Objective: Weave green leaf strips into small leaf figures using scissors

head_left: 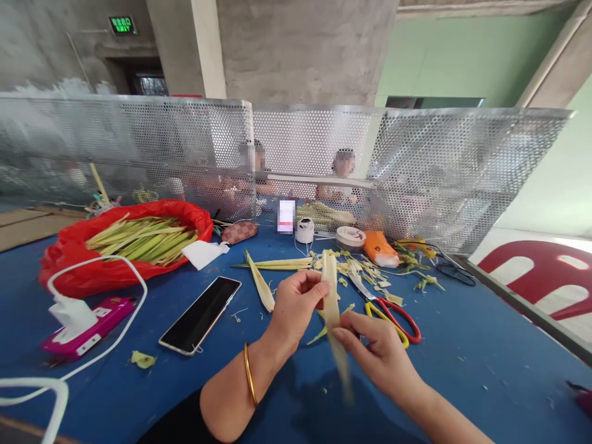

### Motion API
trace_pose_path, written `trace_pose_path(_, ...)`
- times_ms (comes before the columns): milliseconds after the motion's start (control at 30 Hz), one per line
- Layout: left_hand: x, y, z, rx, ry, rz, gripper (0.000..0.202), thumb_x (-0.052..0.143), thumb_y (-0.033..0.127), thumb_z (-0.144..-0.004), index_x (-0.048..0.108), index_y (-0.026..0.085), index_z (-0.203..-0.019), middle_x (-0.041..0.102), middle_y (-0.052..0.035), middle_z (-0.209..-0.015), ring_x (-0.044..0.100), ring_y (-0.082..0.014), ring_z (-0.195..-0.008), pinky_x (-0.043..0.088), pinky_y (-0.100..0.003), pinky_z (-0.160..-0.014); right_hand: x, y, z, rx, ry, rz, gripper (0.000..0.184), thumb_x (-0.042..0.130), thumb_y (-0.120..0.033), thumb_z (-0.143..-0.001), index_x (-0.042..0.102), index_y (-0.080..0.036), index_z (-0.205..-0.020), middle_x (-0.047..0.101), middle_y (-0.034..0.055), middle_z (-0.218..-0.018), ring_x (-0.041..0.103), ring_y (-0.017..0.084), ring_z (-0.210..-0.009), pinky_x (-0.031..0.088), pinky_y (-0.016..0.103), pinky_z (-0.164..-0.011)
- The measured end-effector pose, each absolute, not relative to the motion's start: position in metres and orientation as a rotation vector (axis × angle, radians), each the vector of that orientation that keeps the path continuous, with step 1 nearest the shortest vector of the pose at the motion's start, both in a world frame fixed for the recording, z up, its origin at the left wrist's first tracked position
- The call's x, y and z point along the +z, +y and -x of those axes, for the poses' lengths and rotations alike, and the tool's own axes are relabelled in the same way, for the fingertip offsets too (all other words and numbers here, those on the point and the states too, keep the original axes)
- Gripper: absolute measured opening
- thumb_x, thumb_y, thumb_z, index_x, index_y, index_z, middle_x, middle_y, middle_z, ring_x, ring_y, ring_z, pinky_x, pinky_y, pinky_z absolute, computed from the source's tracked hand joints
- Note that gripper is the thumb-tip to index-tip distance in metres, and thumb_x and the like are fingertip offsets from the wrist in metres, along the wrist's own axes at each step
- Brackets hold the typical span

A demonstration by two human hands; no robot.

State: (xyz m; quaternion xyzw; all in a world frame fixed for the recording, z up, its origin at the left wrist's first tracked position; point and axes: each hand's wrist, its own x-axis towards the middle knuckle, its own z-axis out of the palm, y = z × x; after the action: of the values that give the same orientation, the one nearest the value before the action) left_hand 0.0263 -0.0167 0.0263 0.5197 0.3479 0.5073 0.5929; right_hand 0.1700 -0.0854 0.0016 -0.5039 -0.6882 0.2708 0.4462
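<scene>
A pale, flat strip of dried leaf or husk (330, 302) hangs upright between my hands, its lower end blurred. My left hand (298, 302), with a gold bangle at the wrist, pinches it near the upper part between thumb and fingers. Lower down, my right hand (370, 342) pinches the strip's right edge. Just beyond my right hand lie scissors (398, 317) with red and yellow handles. Behind the strip are scattered leaf scraps (365, 271). Left of it, a loose pale leaf (259, 283) rests on the blue table.
A red plastic bag (60, 265) holds many green strips at left. Nearby are a black phone (201, 314), a magenta power strip (87, 327) and white cable. Thread (304, 231), a tape roll (350, 237) and an orange packet (380, 246) stand before a perforated metal screen (314, 135).
</scene>
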Motion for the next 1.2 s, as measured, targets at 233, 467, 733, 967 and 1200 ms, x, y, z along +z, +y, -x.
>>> trace_pose_path(233, 0.027, -0.033, -0.030, 0.815, 0.732, -1.385, 0.014, 0.070, 0.030, -0.068, 0.063, 0.018, -0.066, 0.057, 0.0029, -0.055, 0.047, -0.0097, -0.048, 0.037, -0.021, -0.047, 0.010, -0.074, -0.182, 1.068, -1.091, 1.029, 0.027, 0.071, -0.044, -0.075, 0.065, -0.019, -0.085, 0.061, 0.0002, -0.072, 0.052, 0.013, -0.061, 0.042, 0.023, -0.055)
trace_pose_path(467, 0.028, -0.031, -0.029, 0.757, 0.781, -1.254, 0.020, 0.070, 0.035, -0.069, 0.061, 0.018, -0.073, 0.061, 0.0009, -0.064, 0.055, -0.0111, -0.058, 0.039, -0.021, -0.053, 0.010, -0.072, -0.180, 1.095, -1.040, 1.031, 0.023, 0.076, -0.036, -0.070, 0.064, -0.016, -0.068, 0.057, -0.0016, -0.060, 0.045, 0.009, -0.053, 0.038, 0.022, -0.051)
trace_pose_path(733, 0.019, -0.027, -0.030, 0.704, 0.791, -1.102, 0.030, 0.079, 0.038, -0.061, 0.060, 0.016, -0.069, 0.058, 0.0019, -0.060, 0.049, -0.0069, -0.051, 0.035, -0.019, -0.050, 0.010, -0.073, -0.180, 1.207, -1.102, 1.094, 0.033, 0.079, -0.036, -0.067, 0.060, -0.017, -0.086, 0.061, -0.0019, -0.065, 0.053, 0.011, -0.057, 0.042, 0.022, -0.052)
trace_pose_path(967, 0.017, -0.026, -0.030, 0.710, 0.690, -1.041, 0.027, 0.076, 0.033, -0.066, 0.057, 0.016, -0.075, 0.064, -0.0009, -0.070, 0.062, -0.0131, -0.065, 0.048, -0.025, -0.062, 0.009, -0.073, -0.184, 1.157, -1.140, 1.094, 0.028, 0.075, -0.040, -0.074, 0.066, -0.016, -0.085, 0.060, -0.0001, -0.070, 0.049, 0.010, -0.060, 0.040, 0.022, -0.055)
trace_pose_path(1200, 0.018, -0.031, -0.034, 0.804, 0.798, -1.271, 0.025, 0.077, 0.021, -0.061, 0.056, 0.017, -0.072, 0.056, 0.0044, -0.062, 0.052, -0.0089, -0.058, 0.040, -0.019, -0.050, 0.005, -0.072, -0.182, 1.131, -1.083, 1.098, 0.027, 0.073, -0.040, -0.074, 0.062, -0.016, -0.070, 0.054, -0.0024, -0.061, 0.045, 0.010, -0.055, 0.037, 0.022, -0.052)
